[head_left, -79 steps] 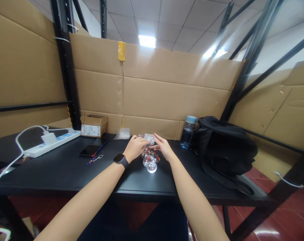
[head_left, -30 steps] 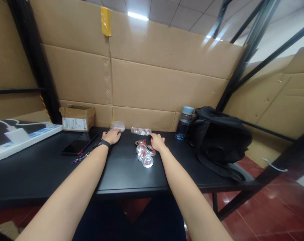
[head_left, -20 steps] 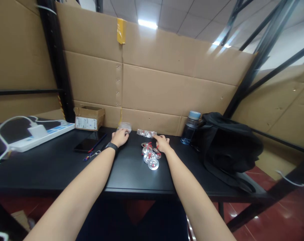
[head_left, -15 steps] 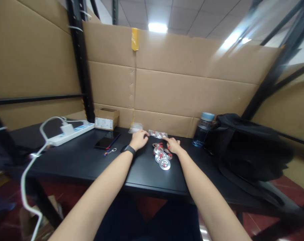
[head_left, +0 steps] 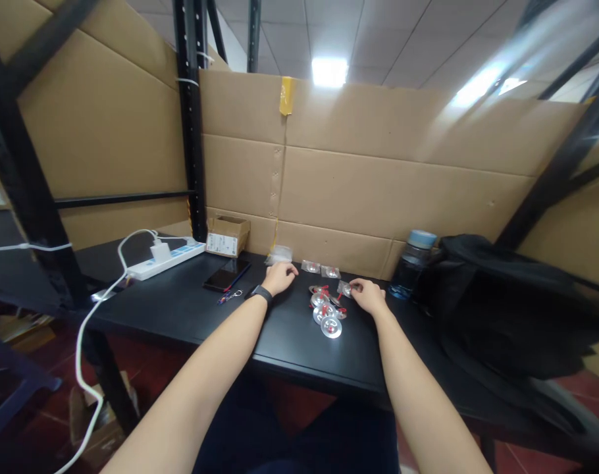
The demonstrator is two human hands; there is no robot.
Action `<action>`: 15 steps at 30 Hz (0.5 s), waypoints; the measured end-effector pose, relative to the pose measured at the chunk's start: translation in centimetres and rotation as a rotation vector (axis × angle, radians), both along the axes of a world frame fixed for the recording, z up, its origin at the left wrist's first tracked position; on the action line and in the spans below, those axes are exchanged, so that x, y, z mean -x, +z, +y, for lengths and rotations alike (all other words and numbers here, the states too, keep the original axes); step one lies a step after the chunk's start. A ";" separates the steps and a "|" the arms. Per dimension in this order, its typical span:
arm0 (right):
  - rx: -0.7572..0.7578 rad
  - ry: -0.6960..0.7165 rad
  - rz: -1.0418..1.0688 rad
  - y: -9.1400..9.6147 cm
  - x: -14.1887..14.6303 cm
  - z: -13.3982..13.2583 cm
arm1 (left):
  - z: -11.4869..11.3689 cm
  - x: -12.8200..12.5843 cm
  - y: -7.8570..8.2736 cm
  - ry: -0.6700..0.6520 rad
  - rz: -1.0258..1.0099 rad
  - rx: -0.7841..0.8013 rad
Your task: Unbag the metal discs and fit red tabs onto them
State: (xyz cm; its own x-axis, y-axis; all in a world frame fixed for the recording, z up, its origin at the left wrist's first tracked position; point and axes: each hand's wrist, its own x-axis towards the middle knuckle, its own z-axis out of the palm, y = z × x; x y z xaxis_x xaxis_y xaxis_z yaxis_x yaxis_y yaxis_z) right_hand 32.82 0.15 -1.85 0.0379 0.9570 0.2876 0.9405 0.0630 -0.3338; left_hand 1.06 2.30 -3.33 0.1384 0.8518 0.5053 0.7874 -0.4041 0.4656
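Nearest me, just short of my right fingers, a pile of shiny round discs [head_left: 328, 315] with red bits lies loose on the black bench [head_left: 181, 309]; these are not yet bagged, so most of the work looks still ahead, as far as I can judge. My right hand [head_left: 367, 296] rests on the bench beside the pile, its fingers pinching a small clear bag [head_left: 345, 288] by one edge; the bag seems to hold one disc, though it is too small to be sure. My left hand [head_left: 278, 278], with a black watch [head_left: 262, 293] at the wrist, lies knuckles up to the left of the pile, fingers loosely curled and holding nothing that I can see. Just beyond my fingers, two filled bags [head_left: 320, 268] lie side by side, looking finished. Past my left fingertips sits a small stack of empty bags [head_left: 280, 254]. Farther left lie a phone [head_left: 225, 275], a carton [head_left: 227, 236] and a power strip [head_left: 165, 259]; to the right stand a bottle [head_left: 412, 263] and a black backpack [head_left: 507, 309] against the cardboard wall [head_left: 378, 191].
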 end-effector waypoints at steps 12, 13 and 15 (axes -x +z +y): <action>0.092 0.036 0.076 -0.8 -0.3 0.5 | -0.1 -0.7 0.4 -0.078 -0.006 0.037; 0.083 0.029 0.100 -0.9 -0.5 0.6 | -0.1 -0.9 0.5 -0.094 0.005 0.031; 0.039 0.029 0.168 -1.2 -1.1 1.0 | -0.3 -1.2 0.6 -0.123 0.025 0.024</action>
State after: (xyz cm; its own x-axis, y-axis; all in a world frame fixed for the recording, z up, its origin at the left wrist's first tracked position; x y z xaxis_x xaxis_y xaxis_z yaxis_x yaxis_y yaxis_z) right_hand 33.88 1.10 -3.00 0.0547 0.9688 0.2418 0.8691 0.0730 -0.4892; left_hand 2.29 2.05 -2.75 0.2549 0.8393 0.4803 0.7441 -0.4874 0.4568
